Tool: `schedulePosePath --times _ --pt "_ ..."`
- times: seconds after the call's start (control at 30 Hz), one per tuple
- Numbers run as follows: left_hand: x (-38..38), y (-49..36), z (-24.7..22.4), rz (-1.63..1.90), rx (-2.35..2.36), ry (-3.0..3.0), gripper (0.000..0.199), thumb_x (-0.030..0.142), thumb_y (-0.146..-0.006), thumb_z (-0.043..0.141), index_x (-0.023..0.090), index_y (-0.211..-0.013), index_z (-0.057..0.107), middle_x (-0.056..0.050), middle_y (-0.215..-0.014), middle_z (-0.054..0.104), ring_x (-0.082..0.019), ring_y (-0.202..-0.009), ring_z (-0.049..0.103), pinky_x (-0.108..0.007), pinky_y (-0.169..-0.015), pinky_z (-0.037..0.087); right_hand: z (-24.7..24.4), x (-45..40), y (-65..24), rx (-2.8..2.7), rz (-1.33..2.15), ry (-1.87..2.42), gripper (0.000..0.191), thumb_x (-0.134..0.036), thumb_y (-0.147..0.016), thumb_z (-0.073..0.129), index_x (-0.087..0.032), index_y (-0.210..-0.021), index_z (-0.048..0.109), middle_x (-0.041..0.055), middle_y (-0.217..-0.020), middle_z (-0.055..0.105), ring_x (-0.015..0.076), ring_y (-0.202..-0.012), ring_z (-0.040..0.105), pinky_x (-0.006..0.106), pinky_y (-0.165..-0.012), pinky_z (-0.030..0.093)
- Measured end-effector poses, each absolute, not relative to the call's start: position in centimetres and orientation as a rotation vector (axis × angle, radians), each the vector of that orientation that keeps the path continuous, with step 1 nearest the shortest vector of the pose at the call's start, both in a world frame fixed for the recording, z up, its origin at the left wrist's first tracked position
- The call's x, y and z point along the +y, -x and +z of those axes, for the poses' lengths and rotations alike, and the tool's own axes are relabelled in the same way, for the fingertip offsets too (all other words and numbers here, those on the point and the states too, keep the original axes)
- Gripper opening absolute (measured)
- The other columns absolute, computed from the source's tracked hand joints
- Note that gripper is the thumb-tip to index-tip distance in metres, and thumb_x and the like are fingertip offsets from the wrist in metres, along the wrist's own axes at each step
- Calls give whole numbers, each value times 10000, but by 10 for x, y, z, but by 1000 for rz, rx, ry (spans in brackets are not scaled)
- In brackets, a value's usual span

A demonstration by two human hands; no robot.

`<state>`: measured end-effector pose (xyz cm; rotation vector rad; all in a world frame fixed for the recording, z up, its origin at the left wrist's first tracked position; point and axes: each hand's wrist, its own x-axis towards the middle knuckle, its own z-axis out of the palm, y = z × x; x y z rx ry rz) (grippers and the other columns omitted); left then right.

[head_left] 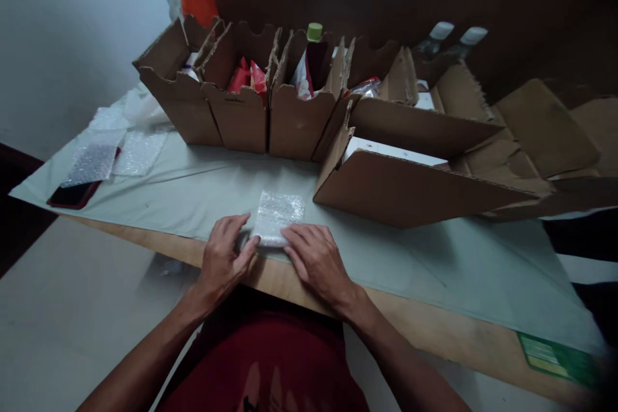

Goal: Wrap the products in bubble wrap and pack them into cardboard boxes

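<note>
A small bubble-wrap sheet or pouch lies flat near the table's front edge, directly ahead of me. It is clear and shiny; whether anything is inside I cannot tell. At its left side is my left hand, thumb and fingers apart, with the thumb tip by the near left corner. The fingers of my right hand rest stretched out on its near right corner. Neither hand is closed round it.
Cardboard bins stand in a row behind, holding packets and bottles. A wider cardboard box with white boxes inside is at right. More bubble wrap and a phone lie at left. A green item sits at the front right edge.
</note>
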<state>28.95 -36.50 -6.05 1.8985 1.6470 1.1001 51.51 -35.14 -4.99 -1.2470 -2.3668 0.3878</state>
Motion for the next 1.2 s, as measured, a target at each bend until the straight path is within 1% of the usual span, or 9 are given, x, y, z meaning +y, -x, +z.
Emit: schedulePosePath --times 0.17,0.3,0.43,0.53,0.7,0.87,0.93,1.07,1.2 --pt "-398 -296 -46 1117 1365 -930 548 443 -872 745 175 -1328 602 -123 -1228 706 -249 -1099 698 -398 -938 576 -38 -360 -510 -1917 852 1379 311 -284 -1007 549 -231 -1287 672 78 -1225 755 237 -1066 709 410 -930 547" --pt "-400 -316 -49 1046 1083 -659 553 502 -796 801 159 -1203 655 -116 -1167 746 -250 -1079 711 -388 -973 560 -29 -381 -508 -1804 1075 1338 252 -312 -1001 558 -228 -1185 709 67 -1121 767 212 -1014 711 344 -876 567" --pt "-396 -325 -40 963 1107 -799 470 484 -825 772 169 -1161 677 -74 -1036 761 -231 -1003 707 -332 -895 561 -19 -383 -525 -1795 870 1380 384 -426 -919 685 -232 -1250 698 118 -1279 692 264 -1138 651 439 -1015 522" --pt "-397 -325 -30 835 1066 -1053 380 427 -872 728 169 -1149 698 -68 -1014 752 -218 -954 691 -298 -850 548 -8 -381 -537 -1693 1170 1331 614 -460 -826 770 -200 -1362 622 108 -1236 701 212 -985 670 351 -883 564" --pt "-397 -333 -30 744 1016 -1104 460 427 -824 742 185 -1208 665 -72 -1063 752 -225 -929 690 -289 -798 550 -7 -386 -540 -1498 1229 1352 152 -331 -858 679 -198 -931 681 -5 -783 655 136 -723 586 248 -681 500" --pt "-388 -345 -33 577 1097 -1433 257 287 -850 613 196 -1058 734 -27 -879 743 -197 -801 673 -268 -737 541 -4 -383 -561 -1654 1220 1385 384 -227 -777 731 -218 -1156 671 32 -1022 731 180 -926 667 289 -847 530" --pt "-381 -346 -28 533 1014 -1568 291 250 -863 579 216 -1103 740 -19 -876 753 -187 -767 680 -254 -700 545 10 -382 -574 -1803 1222 1383 295 -195 -811 700 -231 -1104 701 23 -991 739 178 -892 671 292 -825 531" --pt "-354 -341 1 638 842 -1937 484 337 -883 687 294 -1362 635 -63 -1231 755 -256 -1064 728 -314 -875 597 61 -380 -613 -1914 1050 1329 88 -219 -861 678 -254 -917 738 14 -847 733 179 -759 666 304 -708 531" --pt "-305 -358 47 1066 855 -2380 642 315 -927 677 305 -1526 447 -112 -1523 565 -318 -1404 542 -490 -1150 472 110 -358 -671 -1421 537 1296 140 -309 -827 789 -288 -963 763 26 -886 740 183 -784 691 333 -716 545"
